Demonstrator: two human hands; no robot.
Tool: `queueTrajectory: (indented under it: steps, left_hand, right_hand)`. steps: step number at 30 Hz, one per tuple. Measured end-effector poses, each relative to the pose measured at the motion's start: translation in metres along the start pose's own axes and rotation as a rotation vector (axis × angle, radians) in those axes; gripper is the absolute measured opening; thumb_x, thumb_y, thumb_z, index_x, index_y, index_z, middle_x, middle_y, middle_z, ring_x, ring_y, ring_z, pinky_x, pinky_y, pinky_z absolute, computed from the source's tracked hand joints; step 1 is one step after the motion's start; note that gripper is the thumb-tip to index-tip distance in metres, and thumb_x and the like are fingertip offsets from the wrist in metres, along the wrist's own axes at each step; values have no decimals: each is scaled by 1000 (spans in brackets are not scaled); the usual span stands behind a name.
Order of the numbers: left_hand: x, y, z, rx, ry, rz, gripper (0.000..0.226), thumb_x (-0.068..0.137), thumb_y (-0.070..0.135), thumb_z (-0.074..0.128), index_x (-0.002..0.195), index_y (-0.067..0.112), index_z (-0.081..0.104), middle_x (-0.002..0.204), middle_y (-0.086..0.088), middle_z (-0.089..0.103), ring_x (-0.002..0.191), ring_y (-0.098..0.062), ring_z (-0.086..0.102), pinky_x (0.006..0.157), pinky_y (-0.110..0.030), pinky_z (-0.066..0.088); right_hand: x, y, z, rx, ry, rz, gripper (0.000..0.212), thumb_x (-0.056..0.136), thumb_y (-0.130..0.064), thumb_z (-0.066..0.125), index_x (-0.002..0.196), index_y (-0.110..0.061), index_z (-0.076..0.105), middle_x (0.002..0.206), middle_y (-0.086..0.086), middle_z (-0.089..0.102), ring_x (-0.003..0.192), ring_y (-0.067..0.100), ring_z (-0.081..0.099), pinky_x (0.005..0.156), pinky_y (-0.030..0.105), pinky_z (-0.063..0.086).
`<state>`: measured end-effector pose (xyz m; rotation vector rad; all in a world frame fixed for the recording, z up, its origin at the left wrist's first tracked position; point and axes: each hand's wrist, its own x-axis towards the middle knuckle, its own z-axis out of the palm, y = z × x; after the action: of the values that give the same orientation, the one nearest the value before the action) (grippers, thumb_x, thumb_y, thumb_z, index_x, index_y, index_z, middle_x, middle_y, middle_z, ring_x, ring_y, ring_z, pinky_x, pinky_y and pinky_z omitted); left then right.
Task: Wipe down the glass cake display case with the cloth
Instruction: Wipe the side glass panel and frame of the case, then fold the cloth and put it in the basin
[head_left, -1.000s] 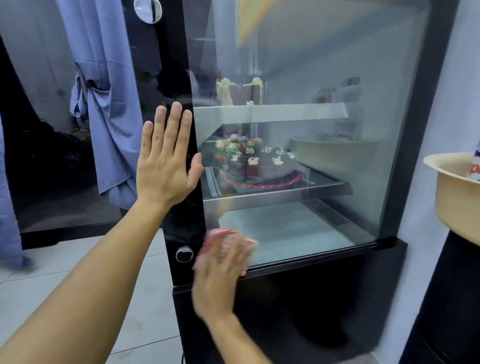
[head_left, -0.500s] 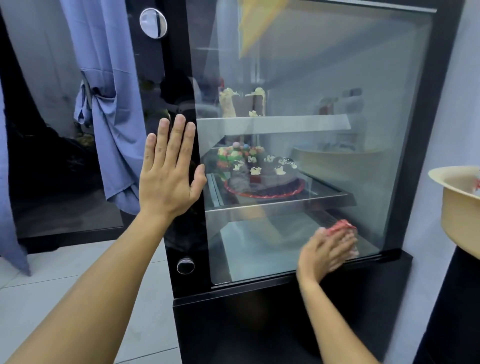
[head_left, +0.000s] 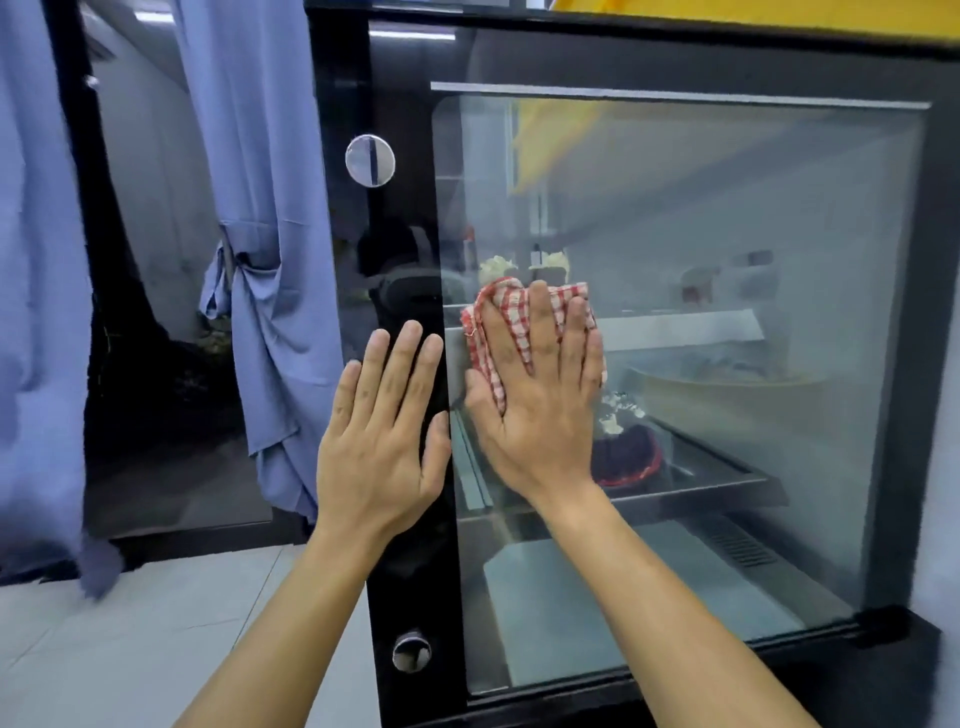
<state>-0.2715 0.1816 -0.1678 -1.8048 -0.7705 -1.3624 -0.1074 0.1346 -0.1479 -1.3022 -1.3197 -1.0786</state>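
The glass cake display case (head_left: 753, 260) fills the right of the head view, with a black frame and a large side pane. My right hand (head_left: 540, 415) presses a red-and-white checked cloth (head_left: 491, 332) flat against the pane's left part, at mid height. My left hand (head_left: 379, 431) lies flat with fingers apart on the black corner post (head_left: 405, 571), just left of the right hand. Inside, a dark cake with a red rim (head_left: 628, 457) sits on a metal shelf, partly hidden by my right hand.
Blue curtains (head_left: 270, 260) hang at the left over a dark opening. Round metal fittings (head_left: 370, 160) sit on the black post, one high and one low. A light tiled floor (head_left: 104, 649) lies at the bottom left. Something yellow (head_left: 779, 15) rests on top of the case.
My right hand has swept the cloth from the pane's lower right up to its left middle, beside my left hand. The view has tilted up and come closer. My left hand stays on the post.
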Motion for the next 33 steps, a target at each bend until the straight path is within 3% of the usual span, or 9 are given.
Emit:
queueTrajectory:
  steps: [10,13,16,21,23,26,28,30,33]
  left_hand:
    - [18,21,3,-20,49,-158,65,103,33,35,165,13,25,174,-9,15,162,-26,7,132,-45,2]
    - [36,13,3,2,66,-142,66,104,34,37,165,11,25,174,-13,13,162,-30,0,131,-49,1]
    - [83,3,-4,-9,101,-138,68,105,34,39,165,8,21,174,-15,11,160,-28,-8,131,-53,2]
    - [214,-7,-35,-106,202,-34,71,104,29,42,165,5,16,173,-16,10,160,-32,-5,131,-50,-2]
    - [255,-12,-50,-77,223,-17,68,106,30,37,165,6,16,174,-14,11,161,-36,0,131,-50,-1]
    - [302,-28,-51,-37,103,-71,62,109,34,32,165,9,24,172,-9,21,161,-32,7,132,-46,4]
    - [312,-36,-49,-2,-1,-92,57,110,38,29,159,10,42,163,-9,42,156,-32,29,127,-46,24]
    - [311,-38,-51,-21,-41,-98,52,110,39,32,146,14,61,143,-4,65,132,-27,61,105,-45,47]
    - [310,-34,-60,-118,-62,-161,43,107,40,40,119,21,78,114,5,77,102,-22,72,89,-40,48]
  right_hand:
    - [-50,1,13,42,23,-61,62,108,-45,40,166,-36,18,173,11,19,160,40,11,124,65,19]
    - [-9,7,7,49,74,-93,59,110,-39,36,166,-35,17,174,8,16,160,37,10,126,62,15]
    - [53,8,1,138,164,-1,56,110,-33,33,164,-25,23,173,10,17,161,35,9,126,63,12]
    - [177,-5,-32,296,489,27,54,106,-19,41,156,2,35,163,35,27,152,54,16,125,69,9]
    - [220,-13,-57,218,518,-4,52,108,-22,42,155,0,38,162,35,28,152,55,16,127,64,8]
    - [270,-9,-70,84,289,84,56,109,-38,36,161,-18,37,170,14,25,160,37,12,130,53,5]
    - [283,-4,-70,-11,18,131,58,107,-49,29,159,-26,43,168,5,34,160,29,18,130,47,9]
    - [288,-4,-72,-66,-174,149,53,106,-52,31,142,-29,62,149,1,59,146,28,43,126,45,22]
    - [294,-9,-84,-68,-259,139,41,105,-46,40,125,-26,70,124,-4,68,121,24,57,116,45,33]
